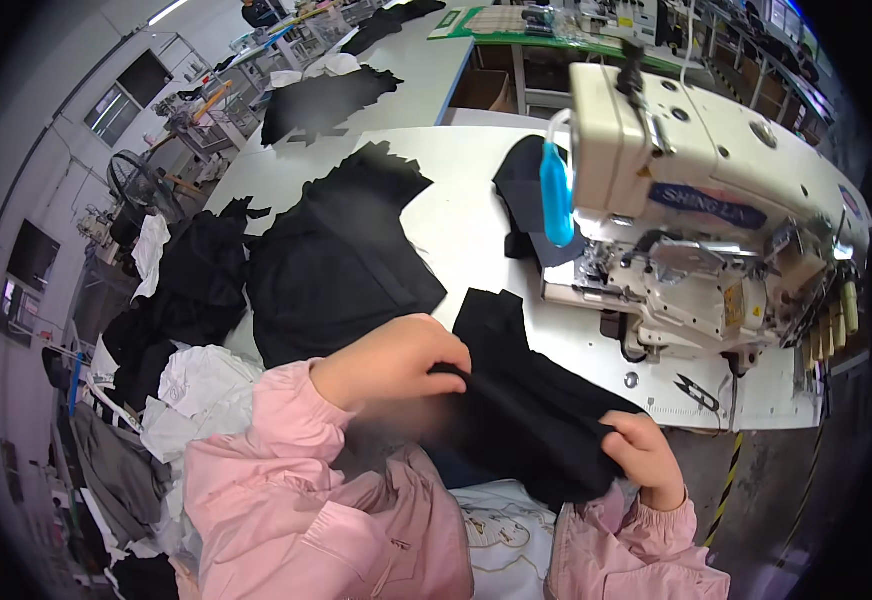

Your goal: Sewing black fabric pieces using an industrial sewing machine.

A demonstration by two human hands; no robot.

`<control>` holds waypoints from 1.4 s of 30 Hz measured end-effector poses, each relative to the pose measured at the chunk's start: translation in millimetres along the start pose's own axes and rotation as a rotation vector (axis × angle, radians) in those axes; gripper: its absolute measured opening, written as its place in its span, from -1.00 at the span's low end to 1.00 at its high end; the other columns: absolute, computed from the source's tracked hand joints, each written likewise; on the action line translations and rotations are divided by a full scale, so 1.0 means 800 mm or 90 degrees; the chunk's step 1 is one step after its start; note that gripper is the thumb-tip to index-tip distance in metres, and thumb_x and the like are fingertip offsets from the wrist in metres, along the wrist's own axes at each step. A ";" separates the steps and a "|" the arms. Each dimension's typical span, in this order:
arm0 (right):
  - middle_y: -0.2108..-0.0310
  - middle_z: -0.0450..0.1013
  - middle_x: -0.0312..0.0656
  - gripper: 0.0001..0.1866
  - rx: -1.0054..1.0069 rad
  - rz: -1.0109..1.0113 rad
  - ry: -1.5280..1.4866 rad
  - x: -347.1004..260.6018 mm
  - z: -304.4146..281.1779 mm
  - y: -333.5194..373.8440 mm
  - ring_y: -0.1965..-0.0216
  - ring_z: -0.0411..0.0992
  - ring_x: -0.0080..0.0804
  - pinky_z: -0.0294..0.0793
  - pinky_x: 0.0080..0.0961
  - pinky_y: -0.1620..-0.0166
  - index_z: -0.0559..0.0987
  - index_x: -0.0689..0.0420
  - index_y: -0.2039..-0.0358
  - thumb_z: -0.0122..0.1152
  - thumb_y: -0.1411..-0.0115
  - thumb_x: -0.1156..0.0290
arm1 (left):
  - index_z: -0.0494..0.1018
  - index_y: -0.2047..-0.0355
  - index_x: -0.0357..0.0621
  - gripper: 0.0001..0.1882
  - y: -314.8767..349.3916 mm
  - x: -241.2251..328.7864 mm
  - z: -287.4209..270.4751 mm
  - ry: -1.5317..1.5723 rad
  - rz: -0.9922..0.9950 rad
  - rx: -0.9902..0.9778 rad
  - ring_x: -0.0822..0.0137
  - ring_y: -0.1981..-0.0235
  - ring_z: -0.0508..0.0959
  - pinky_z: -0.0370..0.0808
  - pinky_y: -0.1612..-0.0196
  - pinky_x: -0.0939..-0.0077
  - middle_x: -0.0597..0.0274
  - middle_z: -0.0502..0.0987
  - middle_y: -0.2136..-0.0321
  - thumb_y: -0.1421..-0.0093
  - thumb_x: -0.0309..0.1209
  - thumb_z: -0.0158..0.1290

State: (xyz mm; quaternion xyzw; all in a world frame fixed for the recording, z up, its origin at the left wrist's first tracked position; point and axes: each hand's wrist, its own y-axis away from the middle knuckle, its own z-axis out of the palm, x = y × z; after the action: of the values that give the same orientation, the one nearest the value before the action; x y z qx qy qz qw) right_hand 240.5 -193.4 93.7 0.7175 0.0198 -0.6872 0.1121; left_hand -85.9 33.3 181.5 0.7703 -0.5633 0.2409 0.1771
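Note:
A piece of black fabric (526, 410) is stretched between my two hands at the near edge of the white sewing table. My left hand (396, 362) pinches its upper left edge between thumb and fingers. At its right end, my right hand (646, 455) grips the cloth, with the fingers curled over the edge. The far end of the piece lies on the tabletop, while the near part hangs toward my lap. Just beyond it stands a cream sewing machine (696, 190), with another dark fabric piece (528, 190) beside its head.
A pile of black cut pieces (341, 260) covers the table's left side. White crumpled cloth (201, 385) lies by my left elbow. Thread snips (697, 391) rest on the right front of the table. A light blue-handled item (556, 195) hangs at the machine. More tables stand behind.

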 end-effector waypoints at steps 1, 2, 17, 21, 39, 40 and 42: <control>0.45 0.51 -0.25 -0.58 0.003 -0.029 0.039 -0.005 0.005 -0.009 0.39 0.43 -0.58 0.43 -0.53 0.28 0.61 0.26 0.05 0.42 -0.32 0.15 | 0.60 0.27 -0.18 -0.82 -0.006 0.007 -0.003 0.048 -0.028 -0.020 0.11 0.24 0.61 0.52 0.09 0.29 0.18 0.64 0.30 -0.17 -0.41 0.32; 0.37 0.50 -0.28 -0.48 0.006 -0.056 0.079 -0.013 0.015 -0.018 0.27 0.46 -0.55 0.47 -0.51 0.16 0.59 0.28 -0.02 0.48 -0.27 0.11 | 0.60 0.27 -0.18 -0.82 -0.015 0.016 0.000 0.048 -0.026 -0.029 0.11 0.24 0.61 0.52 0.09 0.29 0.18 0.64 0.30 -0.17 -0.41 0.32; -0.07 0.55 -0.23 -0.58 0.135 -0.149 -0.304 -0.013 0.048 -0.081 -0.13 0.47 -0.50 0.40 -0.52 -0.22 0.52 0.27 -0.13 0.32 -0.26 0.63 | 0.14 -0.47 -0.22 -0.28 -0.081 0.021 0.075 0.599 -0.195 0.041 0.17 -0.39 0.37 0.33 -0.38 0.38 0.10 0.35 -0.32 -0.39 -0.46 0.19; -0.06 0.56 -0.20 -0.62 0.184 -0.166 -0.265 -0.012 0.039 -0.077 -0.16 0.48 -0.47 0.37 -0.50 -0.26 0.52 0.28 -0.11 0.27 -0.27 0.65 | 0.28 -0.39 -0.27 -0.48 -0.108 0.016 0.089 0.675 -0.228 -0.026 0.44 -0.23 0.47 0.39 -0.31 0.51 0.25 0.52 -0.17 -0.49 -0.43 0.08; -0.07 0.55 -0.14 -0.50 0.289 -0.210 -0.107 -0.038 0.028 -0.077 -0.13 0.51 -0.43 0.42 -0.49 -0.24 0.44 0.28 -0.18 0.22 -0.22 0.76 | 0.53 -0.05 -0.28 -0.62 -0.140 0.091 0.053 0.333 -0.190 0.232 0.55 0.19 0.62 0.59 0.07 0.56 0.30 0.68 0.18 -0.23 -0.53 0.31; -0.07 0.54 -0.14 -0.51 0.301 -0.229 -0.107 -0.036 0.027 -0.081 -0.14 0.51 -0.42 0.41 -0.50 -0.24 0.44 0.29 -0.18 0.21 -0.22 0.76 | 0.53 -0.03 -0.28 -0.63 -0.142 0.090 0.052 0.332 -0.188 0.235 0.56 0.19 0.61 0.58 0.09 0.57 0.30 0.68 0.19 -0.23 -0.53 0.31; -0.07 0.54 -0.13 -0.52 0.307 -0.242 -0.119 -0.032 0.025 -0.088 -0.14 0.51 -0.42 0.41 -0.50 -0.24 0.45 0.31 -0.17 0.21 -0.22 0.76 | 0.54 -0.01 -0.27 -0.64 -0.145 0.084 0.054 0.334 -0.186 0.240 0.56 0.20 0.61 0.58 0.11 0.57 0.30 0.68 0.21 -0.22 -0.52 0.32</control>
State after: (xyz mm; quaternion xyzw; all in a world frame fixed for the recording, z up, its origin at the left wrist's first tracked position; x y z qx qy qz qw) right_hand 206.9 -125.0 109.0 0.6403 -0.0206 -0.7439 -0.1901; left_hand 49.2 -8.0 184.2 0.7739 -0.3278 0.5023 0.2031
